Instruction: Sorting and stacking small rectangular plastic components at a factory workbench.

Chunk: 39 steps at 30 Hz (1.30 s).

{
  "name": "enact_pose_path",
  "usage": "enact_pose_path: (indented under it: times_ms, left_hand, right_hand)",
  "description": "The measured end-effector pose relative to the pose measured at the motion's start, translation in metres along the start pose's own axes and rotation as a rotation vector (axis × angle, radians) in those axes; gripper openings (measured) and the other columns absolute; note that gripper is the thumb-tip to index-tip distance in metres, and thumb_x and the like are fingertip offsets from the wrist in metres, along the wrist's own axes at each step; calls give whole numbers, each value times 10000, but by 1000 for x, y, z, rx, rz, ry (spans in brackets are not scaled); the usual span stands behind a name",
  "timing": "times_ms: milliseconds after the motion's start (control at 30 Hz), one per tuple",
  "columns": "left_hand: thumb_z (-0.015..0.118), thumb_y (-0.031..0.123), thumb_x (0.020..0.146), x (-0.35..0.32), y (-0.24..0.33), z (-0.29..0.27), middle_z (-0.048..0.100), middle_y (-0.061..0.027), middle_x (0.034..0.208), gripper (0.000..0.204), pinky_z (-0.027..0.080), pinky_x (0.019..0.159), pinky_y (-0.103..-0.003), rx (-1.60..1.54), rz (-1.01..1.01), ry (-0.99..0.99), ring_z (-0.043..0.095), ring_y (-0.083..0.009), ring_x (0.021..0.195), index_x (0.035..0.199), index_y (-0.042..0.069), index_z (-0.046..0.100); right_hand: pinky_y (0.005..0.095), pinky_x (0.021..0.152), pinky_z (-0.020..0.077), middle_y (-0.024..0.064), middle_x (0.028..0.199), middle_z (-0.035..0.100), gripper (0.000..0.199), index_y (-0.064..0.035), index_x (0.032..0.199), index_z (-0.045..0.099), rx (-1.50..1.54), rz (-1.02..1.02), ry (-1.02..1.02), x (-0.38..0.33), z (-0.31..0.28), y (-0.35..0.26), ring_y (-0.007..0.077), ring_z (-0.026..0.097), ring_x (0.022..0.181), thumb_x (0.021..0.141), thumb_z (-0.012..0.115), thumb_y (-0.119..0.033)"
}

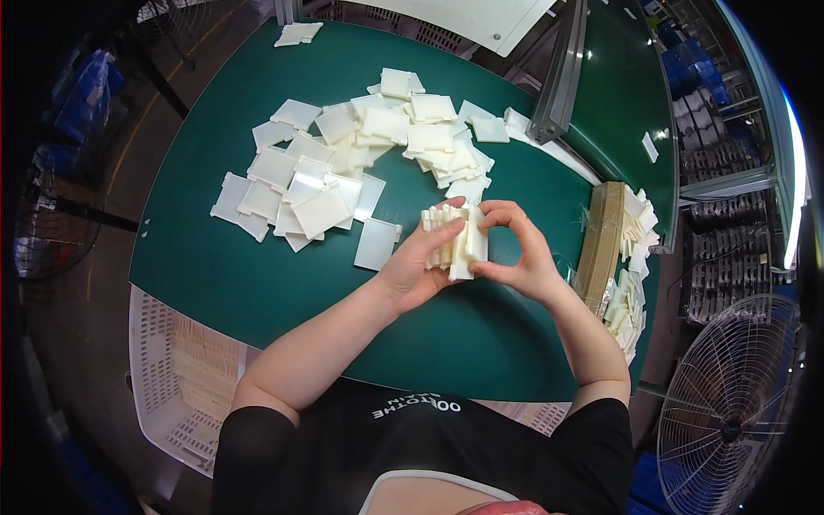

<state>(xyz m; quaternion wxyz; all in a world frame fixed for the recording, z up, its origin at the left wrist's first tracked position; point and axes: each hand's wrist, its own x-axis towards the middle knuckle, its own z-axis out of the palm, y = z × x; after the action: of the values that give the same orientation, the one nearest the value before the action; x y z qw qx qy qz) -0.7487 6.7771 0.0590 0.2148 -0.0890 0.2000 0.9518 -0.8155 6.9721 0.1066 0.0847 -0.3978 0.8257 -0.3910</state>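
My left hand (419,262) is closed round a stack of cream-white plastic plates (443,245), seen edge-on just above the table. With thumb and fingers, my right hand (524,256) pinches one more white plastic plate (475,244) at the stack's right side. Whether that plate touches its neighbour all along, I cannot tell. A single plate (376,244) lies flat on the green table (283,305), left of my left hand. Beyond my hands spreads a loose pile of similar plates (322,210), many overlapping.
On the right, a cardboard strip (599,249) stands beside a heap of white pieces (631,296). A metal frame post (560,73) rises at the far right. Below the table's left edge is a white crate (159,360) holding stacked plates. A large fan (730,421) stands at lower right.
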Motion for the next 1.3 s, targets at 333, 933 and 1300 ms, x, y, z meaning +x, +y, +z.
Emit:
enact_pose_path:
  times_ms: [333, 933, 1300]
  left_hand:
    - [599, 246, 1007, 1, -2, -10, 459, -149, 1445, 607, 417, 1118, -586, -235, -143, -204, 534, -287, 1285, 1530, 239, 292]
    - [596, 353, 1006, 5, -1, -10, 531, -164, 1349, 574, 500, 1067, -507, -308, -101, -106, 568, -282, 1240, 1454, 74, 373]
    - [667, 322, 957, 7, 0, -8, 563, -205, 1351, 631, 471, 1107, -497, -208, -133, -211, 602, -331, 1216, 1459, 62, 385]
  right_hand:
    - [374, 978, 475, 109, 1250, 633, 287, -49, 1031, 660, 146, -107, 26, 25, -20, 7, 268, 593, 1172, 788, 784, -140]
    - [417, 1044, 441, 113, 1279, 630, 369, -82, 1033, 631, 20, -272, -173, 56, -52, -16, 322, 556, 1258, 708, 717, 71]
    - [383, 1024, 470, 117, 1273, 639, 306, -60, 1140, 657, -501, 42, 268, 128, -38, 85, 293, 614, 1189, 838, 680, -107]
